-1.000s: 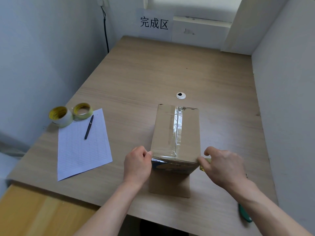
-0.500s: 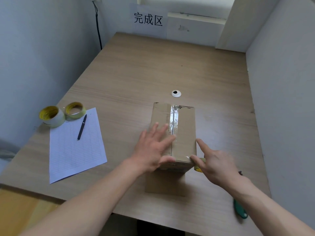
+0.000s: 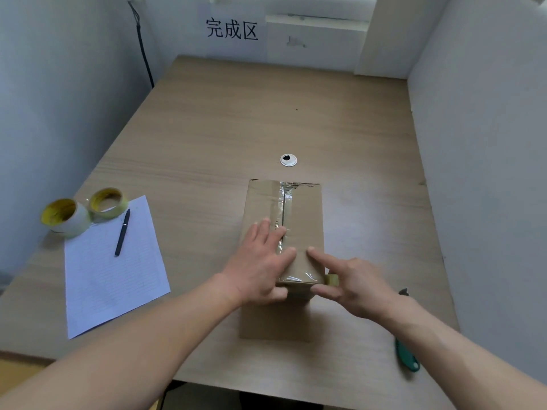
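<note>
Hands: our left hand (image 3: 260,270) lies flat, fingers spread, on top of the cardboard box (image 3: 305,208), pressing just beside the seam. Our right hand (image 3: 358,288) lays a straight forefinger on the top and a thumb on the near face. Its other fingers are hidden, so we cannot tell whether they hold the yellowish tape roll (image 3: 332,279) peeping out at the box's 4 o'clock corner.
Box: it stands tall toward 6 o'clock on the tabletop (image 3: 236,128), close to the front edge.
Handling: we judge it light, stiff at the edges and softer mid-panel. We would take it by the two long sides, palms flat, off the tape.
Surfaces: matt brown board with square corners. The clear tape strip (image 3: 282,199) along the seam is glossy, wrinkled and likely slick.
Around: spare rolls (image 3: 63,216), a lined sheet (image 3: 112,276) and a black pen (image 3: 122,232) at 9 o'clock; a green cutter (image 3: 407,355) at 4 o'clock.
</note>
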`<state>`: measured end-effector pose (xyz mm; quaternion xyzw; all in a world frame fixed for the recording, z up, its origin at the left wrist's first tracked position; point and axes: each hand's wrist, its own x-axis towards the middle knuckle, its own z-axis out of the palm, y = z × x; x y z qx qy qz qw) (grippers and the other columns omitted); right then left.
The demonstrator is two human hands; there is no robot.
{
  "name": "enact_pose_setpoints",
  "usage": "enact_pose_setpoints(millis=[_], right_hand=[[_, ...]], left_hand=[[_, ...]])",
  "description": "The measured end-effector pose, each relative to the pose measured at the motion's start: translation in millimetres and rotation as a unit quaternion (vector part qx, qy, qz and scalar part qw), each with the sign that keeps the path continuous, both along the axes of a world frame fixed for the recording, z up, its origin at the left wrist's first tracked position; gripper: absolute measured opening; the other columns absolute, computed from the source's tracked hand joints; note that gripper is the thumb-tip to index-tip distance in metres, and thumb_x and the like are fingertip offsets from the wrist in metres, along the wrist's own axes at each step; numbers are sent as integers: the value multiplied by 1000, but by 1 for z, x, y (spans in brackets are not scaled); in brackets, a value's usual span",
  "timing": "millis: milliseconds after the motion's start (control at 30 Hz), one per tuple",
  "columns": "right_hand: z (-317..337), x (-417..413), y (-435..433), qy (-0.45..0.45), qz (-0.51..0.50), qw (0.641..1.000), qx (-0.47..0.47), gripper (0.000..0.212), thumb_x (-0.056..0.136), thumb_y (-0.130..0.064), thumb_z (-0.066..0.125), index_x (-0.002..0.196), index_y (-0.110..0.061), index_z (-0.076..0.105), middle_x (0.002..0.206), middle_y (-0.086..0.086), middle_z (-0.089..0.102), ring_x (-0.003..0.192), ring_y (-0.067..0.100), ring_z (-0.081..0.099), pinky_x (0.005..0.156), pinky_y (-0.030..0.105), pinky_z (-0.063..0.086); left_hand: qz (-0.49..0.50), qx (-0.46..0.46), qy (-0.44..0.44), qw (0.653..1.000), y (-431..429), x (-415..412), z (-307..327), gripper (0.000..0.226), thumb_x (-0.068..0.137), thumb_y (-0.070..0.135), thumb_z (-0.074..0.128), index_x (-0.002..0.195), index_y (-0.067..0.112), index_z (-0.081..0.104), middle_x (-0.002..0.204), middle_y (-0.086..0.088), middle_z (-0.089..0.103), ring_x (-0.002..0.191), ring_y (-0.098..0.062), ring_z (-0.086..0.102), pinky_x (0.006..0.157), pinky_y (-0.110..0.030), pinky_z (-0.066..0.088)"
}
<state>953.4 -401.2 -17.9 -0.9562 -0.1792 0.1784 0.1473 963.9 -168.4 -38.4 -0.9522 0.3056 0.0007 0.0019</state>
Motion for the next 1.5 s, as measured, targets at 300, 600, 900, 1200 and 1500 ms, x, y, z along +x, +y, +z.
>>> enact_pose_setpoints(millis=[300, 600, 900, 1200, 1500], right_hand=[[-4, -10, -16, 86, -125, 962, 227, 79, 65, -44, 63, 140, -44, 37, 88, -10, 67, 83, 13, 62, 78, 36, 51], [3, -3, -52, 70, -103, 992, 10, 30, 83, -47, 65, 72, -21, 54, 67, -3, 55, 71, 20, 52, 56, 32, 32], [3, 17, -49, -95, -68, 993, -7, 28, 82, -52, 66, 69, -31, 54, 80, -11, 55, 88, 17, 49, 67, 36, 48], [-60, -71, -101, -65, -450, 890, 28, 53, 86, -41, 65, 132, -20, 49, 127, 5, 54, 115, 26, 50, 89, 38, 45], [-81, -125, -87, 101, -496, 845, 174, 35, 97, -17, 50, 132, -15, 49, 106, 4, 57, 89, 23, 54, 68, 31, 41]], left_hand=[[-107, -64, 111, 986, -32, 21, 3, 100, 76, 70, 62, 151, 23, 17, 163, 2, 16, 152, -26, 0, 119, -52, 5], [-170, -137, 87, 972, -58, 26, 11, 77, 78, 66, 55, 132, 12, 45, 108, -7, 60, 116, -27, 53, 114, -45, 20], [13, -134, 214, 968, -104, 41, 26, 39, 82, 33, 66, 121, 34, 66, 64, 19, 54, 85, -7, 55, 117, -31, 12], [76, -186, 248, 948, -106, 42, 21, 14, 79, 23, 75, 88, 33, 71, 64, 20, 58, 74, -1, 53, 111, -23, 12], [60, -199, 261, 943, -104, 41, 21, 17, 78, 24, 77, 77, 35, 64, 69, 15, 68, 72, 3, 56, 112, -30, 19]])
